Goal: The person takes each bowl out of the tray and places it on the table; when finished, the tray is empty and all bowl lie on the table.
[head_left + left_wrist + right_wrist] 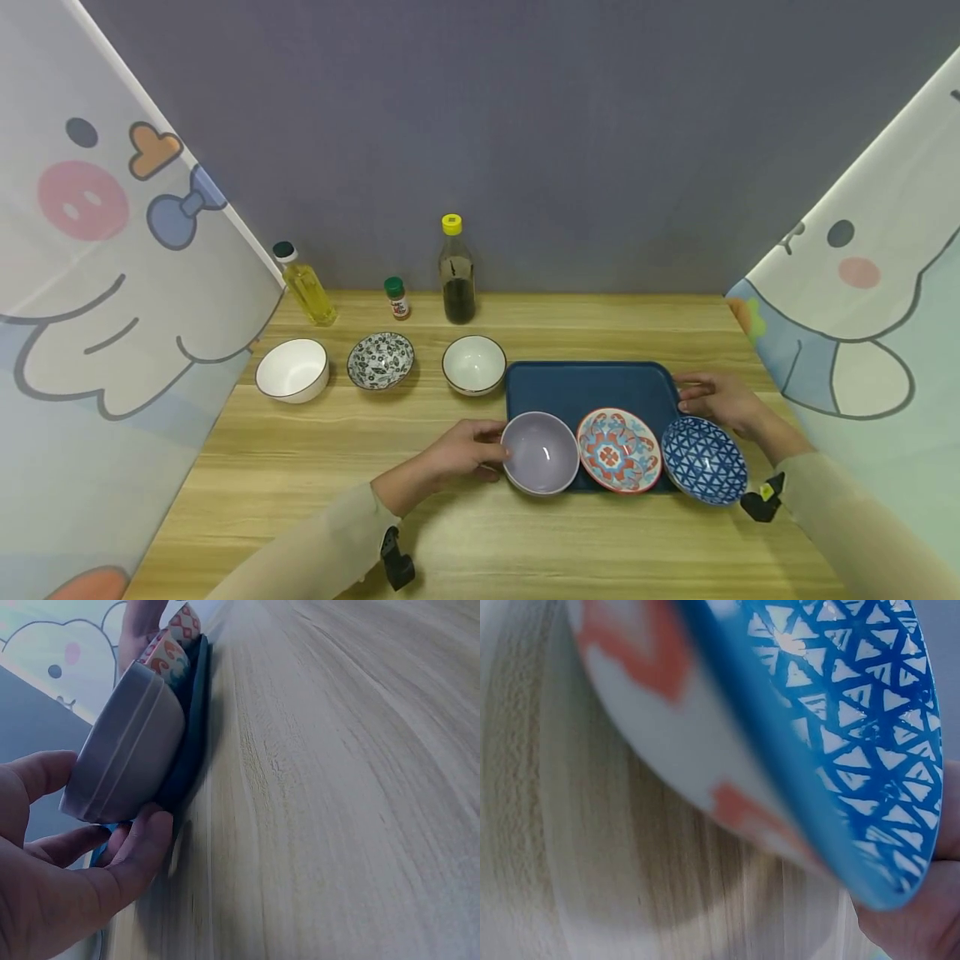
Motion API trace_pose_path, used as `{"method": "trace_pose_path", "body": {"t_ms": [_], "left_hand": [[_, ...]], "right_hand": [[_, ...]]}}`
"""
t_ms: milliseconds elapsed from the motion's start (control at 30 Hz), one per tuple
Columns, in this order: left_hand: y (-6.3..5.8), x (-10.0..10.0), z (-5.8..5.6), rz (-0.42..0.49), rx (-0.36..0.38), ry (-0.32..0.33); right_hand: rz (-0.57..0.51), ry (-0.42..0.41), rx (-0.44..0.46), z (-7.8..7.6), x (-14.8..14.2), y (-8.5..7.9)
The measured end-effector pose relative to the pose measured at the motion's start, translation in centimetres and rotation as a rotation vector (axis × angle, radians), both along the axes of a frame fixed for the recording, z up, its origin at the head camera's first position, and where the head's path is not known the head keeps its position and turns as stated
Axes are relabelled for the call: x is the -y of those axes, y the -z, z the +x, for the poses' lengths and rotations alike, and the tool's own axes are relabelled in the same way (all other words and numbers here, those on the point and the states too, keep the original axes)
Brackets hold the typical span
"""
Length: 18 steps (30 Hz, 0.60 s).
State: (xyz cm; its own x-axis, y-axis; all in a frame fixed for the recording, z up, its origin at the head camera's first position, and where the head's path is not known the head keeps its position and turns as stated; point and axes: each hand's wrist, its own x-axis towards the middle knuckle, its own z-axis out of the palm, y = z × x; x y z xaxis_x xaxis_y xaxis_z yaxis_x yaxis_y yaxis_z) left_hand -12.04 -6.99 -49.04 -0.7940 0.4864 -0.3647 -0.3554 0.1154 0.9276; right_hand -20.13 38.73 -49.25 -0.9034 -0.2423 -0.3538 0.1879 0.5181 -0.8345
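Observation:
A dark blue tray [592, 379] carries a lilac bowl [542, 454], a bowl with a red-and-blue floral pattern [619, 450] and a blue bowl with white triangles [703, 461]. My left hand [468, 450] grips the tray's left edge. In the left wrist view, one finger [49, 772] touches the lilac bowl's outer wall, while another fingertip lies low at the tray's edge. At the tray's upper right edge, my right hand [720, 404] holds with bent fingers. The triangle-patterned bowl [862, 742] hides most of that hand in the right wrist view.
Left of the tray stand a white bowl [294, 371], a black-and-white floral bowl [381, 361] and a small white bowl [475, 366]. Behind them are a yellow oil bottle [309, 287], a green-capped shaker [397, 298] and a yellow-capped dark sauce bottle [457, 279].

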Motion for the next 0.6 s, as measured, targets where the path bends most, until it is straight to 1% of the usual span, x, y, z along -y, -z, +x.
{"method": "trace_pose_path", "body": {"t_ms": [133, 267, 367, 500, 600], "left_hand": [[-0.07, -0.11, 0.06, -0.038, -0.028, 0.020], [-0.22, -0.15, 0.17, -0.054, -0.033, 0.024], [-0.40, -0.24, 0.35, -0.057, -0.021, 0.004], [-0.64, -0.43, 0.57, -0.050, 0.011, -0.038], [-0.99, -0.54, 0.72, -0.031, 0.027, -0.066]], "right_hand": [[0.009, 0.001, -0.003, 0.08, 0.00, -0.03], [0.020, 0.005, -0.007, 0.11, 0.12, -0.08], [0.024, 0.012, -0.006, 0.13, 0.21, -0.05], [0.026, 0.011, -0.012, 0.07, 0.25, 0.06], [0.034, 0.010, -0.018, 0.11, 0.24, 0.00]]}}
